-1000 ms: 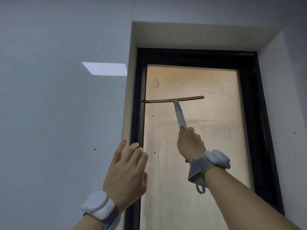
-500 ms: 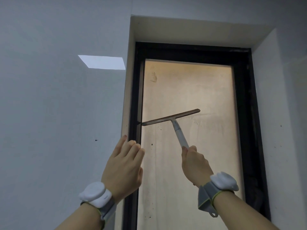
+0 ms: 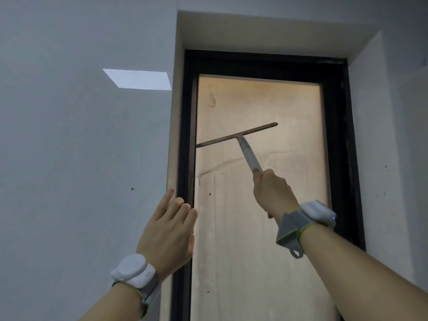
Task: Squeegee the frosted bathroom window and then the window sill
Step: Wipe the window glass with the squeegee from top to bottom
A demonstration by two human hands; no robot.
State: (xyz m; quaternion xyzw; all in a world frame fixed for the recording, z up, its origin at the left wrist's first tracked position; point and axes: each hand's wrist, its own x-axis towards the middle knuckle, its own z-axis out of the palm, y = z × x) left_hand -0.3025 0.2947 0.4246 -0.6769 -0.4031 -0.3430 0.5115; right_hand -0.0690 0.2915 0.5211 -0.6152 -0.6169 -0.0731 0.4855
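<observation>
A tall frosted window [image 3: 266,107] glows amber inside a black frame [image 3: 335,135]. My right hand [image 3: 273,193] grips the grey handle of a squeegee [image 3: 236,135]. Its blade lies tilted on the glass, left end low against the frame and right end higher. A wet line crosses the pane just under the blade. My left hand [image 3: 169,230] is flat with straight fingers against the left side of the frame and the wall edge. The window sill is out of sight below.
White wall [image 3: 81,181] fills the left, with a bright patch of light [image 3: 139,78] high up. A white reveal [image 3: 375,135] flanks the window on the right. Both wrists wear white bands.
The squeegee blade slid down the glass from near the top and tilted, left end dropping. My right hand came down with it. My left hand stayed put on the frame.
</observation>
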